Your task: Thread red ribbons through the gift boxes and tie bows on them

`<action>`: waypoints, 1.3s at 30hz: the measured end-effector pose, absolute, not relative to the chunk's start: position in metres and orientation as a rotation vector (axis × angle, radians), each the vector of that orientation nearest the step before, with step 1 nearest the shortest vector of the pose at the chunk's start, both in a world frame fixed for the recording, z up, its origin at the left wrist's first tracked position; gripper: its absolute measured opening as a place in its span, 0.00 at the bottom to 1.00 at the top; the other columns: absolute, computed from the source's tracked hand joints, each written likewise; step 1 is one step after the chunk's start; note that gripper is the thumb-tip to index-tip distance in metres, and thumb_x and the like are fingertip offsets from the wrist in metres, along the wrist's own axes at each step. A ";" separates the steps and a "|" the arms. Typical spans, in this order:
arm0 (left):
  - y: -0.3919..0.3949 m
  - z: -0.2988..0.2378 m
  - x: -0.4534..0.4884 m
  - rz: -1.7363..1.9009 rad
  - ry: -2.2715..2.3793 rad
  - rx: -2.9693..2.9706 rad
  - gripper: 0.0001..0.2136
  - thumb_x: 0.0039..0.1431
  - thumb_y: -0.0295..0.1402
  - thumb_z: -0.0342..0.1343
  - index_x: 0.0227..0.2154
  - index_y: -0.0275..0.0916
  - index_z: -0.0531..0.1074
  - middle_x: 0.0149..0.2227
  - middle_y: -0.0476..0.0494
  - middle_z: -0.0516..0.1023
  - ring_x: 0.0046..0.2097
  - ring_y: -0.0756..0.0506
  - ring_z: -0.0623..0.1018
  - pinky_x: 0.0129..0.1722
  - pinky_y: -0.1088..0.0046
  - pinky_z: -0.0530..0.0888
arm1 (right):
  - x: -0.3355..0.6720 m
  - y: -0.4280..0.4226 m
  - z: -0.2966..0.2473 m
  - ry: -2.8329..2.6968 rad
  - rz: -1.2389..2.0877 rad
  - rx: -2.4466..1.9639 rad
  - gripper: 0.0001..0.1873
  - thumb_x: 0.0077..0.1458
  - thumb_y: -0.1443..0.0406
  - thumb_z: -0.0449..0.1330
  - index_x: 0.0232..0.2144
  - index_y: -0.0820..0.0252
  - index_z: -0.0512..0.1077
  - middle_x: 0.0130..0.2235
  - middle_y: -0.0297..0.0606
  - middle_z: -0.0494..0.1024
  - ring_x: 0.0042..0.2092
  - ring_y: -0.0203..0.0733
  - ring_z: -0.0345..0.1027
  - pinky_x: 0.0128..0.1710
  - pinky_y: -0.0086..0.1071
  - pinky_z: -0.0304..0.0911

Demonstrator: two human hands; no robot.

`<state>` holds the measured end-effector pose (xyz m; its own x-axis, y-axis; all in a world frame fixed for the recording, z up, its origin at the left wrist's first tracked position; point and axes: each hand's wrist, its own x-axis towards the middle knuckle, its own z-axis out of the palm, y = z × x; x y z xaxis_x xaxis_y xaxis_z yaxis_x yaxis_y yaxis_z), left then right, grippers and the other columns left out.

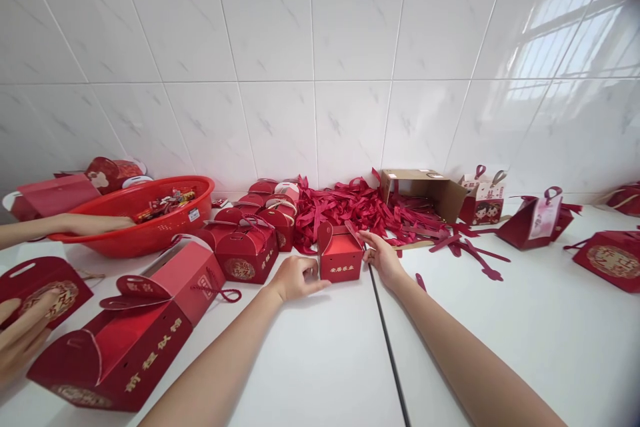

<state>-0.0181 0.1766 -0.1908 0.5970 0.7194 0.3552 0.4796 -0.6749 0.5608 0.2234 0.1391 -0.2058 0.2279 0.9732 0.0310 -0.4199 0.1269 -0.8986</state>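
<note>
A small red gift box (341, 263) with gold characters on its front stands upright on the white table, its top flaps raised. Curled at its left side is my left hand (296, 278), thumb reaching along the lower front edge. On the opposite side, my right hand (384, 259) has its fingertips at the raised right flap and side wall. Between them the two hands hold the box; its back and inside are mostly hidden. Directly behind it lies a heap of dark red ribbons (345, 203).
An open cardboard box (450, 197) lies among the ribbons. Finished-looking gift boxes (245, 253) stand at left; others, including a dark red box (613, 260), at right. A co-worker's hand (103, 224) reaches into a red plastic basket (150, 240) of candies; another hand (25, 333) touches a box.
</note>
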 end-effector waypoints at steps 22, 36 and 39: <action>0.195 -0.194 -0.023 1.106 1.171 2.000 0.24 0.56 0.44 0.42 0.14 0.37 0.72 0.13 0.48 0.64 0.20 0.48 0.66 0.24 0.72 0.62 | 0.226 0.148 -0.209 -0.580 1.073 -0.939 0.17 0.47 0.52 0.60 0.25 0.61 0.72 0.23 0.34 0.74 0.17 0.29 0.57 0.16 0.27 0.48; 0.193 -0.195 -0.020 1.056 1.112 1.977 0.34 0.58 0.56 0.36 0.12 0.36 0.71 0.12 0.51 0.53 0.19 0.50 0.58 0.22 0.72 0.59 | 0.226 0.147 -0.209 -0.619 1.099 -0.941 0.15 0.48 0.53 0.58 0.31 0.59 0.73 0.28 0.37 0.78 0.18 0.31 0.61 0.19 0.28 0.56; 0.192 -0.193 -0.019 1.048 1.159 2.009 0.33 0.59 0.55 0.35 0.16 0.36 0.74 0.12 0.51 0.53 0.19 0.50 0.58 0.22 0.72 0.59 | 0.226 0.147 -0.210 -0.638 1.100 -0.956 0.17 0.48 0.52 0.58 0.31 0.60 0.73 0.21 0.35 0.75 0.16 0.31 0.58 0.16 0.27 0.51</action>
